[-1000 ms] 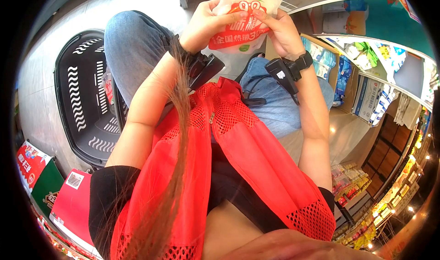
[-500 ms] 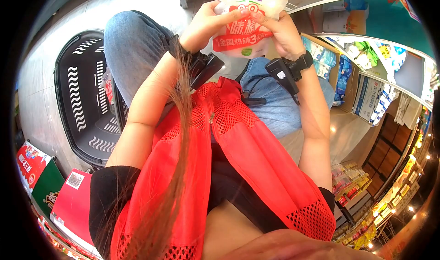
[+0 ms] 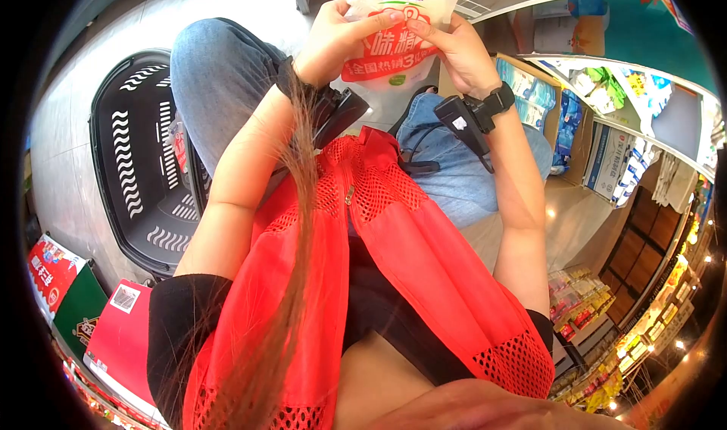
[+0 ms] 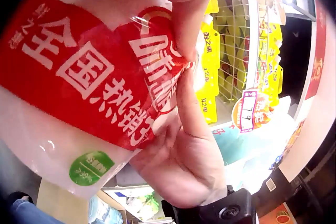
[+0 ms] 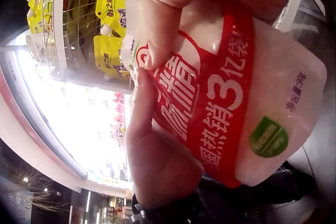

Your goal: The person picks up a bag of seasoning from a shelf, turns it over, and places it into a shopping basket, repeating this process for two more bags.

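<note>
Both hands hold a seasoning pouch [image 3: 390,47] out in front of the body, at the top of the head view. It is translucent white with a red printed band, a green oval mark and a white spout at its upper left corner. My left hand [image 3: 331,45] grips its left side with the thumb across the front. The right hand [image 3: 463,53] grips the opposite side, and the two thumb tips almost meet near the middle of the print. In the left wrist view the pouch [image 4: 94,77] bulges below the thumbs. Fingers behind it are mostly hidden.
A black shopping basket [image 3: 140,165] stands on the floor at the left, beside the bent knee. Red and green boxes [image 3: 68,301] lie lower left. Shelves [image 3: 606,62] with packets run along the right. Yellow pouches [image 4: 209,71] hang on a wire rack ahead.
The pouch tipped to face the head camera more flatly half a second ago, then shifted slightly up and left. Both hands keep hold of it throughout.
</note>
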{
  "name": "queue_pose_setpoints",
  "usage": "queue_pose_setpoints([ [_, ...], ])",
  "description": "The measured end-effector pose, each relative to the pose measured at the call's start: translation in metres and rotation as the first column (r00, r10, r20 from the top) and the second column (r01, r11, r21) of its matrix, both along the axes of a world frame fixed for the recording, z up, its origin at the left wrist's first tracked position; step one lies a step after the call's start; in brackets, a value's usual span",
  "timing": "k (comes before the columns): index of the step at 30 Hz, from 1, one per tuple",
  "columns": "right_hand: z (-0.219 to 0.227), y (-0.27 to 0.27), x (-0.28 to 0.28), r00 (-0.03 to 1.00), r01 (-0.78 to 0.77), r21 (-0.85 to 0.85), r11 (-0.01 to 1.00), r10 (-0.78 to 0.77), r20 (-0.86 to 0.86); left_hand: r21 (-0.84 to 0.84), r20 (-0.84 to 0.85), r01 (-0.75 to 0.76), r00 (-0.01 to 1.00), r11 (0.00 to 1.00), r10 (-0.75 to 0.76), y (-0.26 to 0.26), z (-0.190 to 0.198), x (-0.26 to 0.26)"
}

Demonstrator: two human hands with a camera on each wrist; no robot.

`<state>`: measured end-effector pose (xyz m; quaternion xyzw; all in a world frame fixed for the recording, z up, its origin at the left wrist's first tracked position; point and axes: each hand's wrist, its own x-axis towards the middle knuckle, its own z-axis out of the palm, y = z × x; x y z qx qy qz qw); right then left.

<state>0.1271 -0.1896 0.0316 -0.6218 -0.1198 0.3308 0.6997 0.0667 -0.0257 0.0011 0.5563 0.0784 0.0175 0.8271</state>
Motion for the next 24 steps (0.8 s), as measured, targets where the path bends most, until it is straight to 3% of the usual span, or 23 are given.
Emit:
queue_pose_setpoints([
  [10, -0.008, -0.004, 0.008, 0.998, 0.062, 0.143, 0.988, -0.064, 0.006, 0.062, 0.034, 0.011, 0.999, 0.998, -0.014, -0.004, 0.01, -0.003],
  [18, -0.002, -0.004, 0.006, 0.996, 0.086, 0.119, 0.989, -0.087, 0.007, 0.071, -0.043, 0.109, 0.993, 0.992, -0.106, -0.001, 0.019, -0.006],
  [24, -0.004, -0.003, 0.006, 0.998, 0.056, 0.109, 0.992, -0.06, 0.034, 0.047, -0.066, 0.117, 0.991, 0.992, -0.114, 0.003, 0.004, -0.001],
])
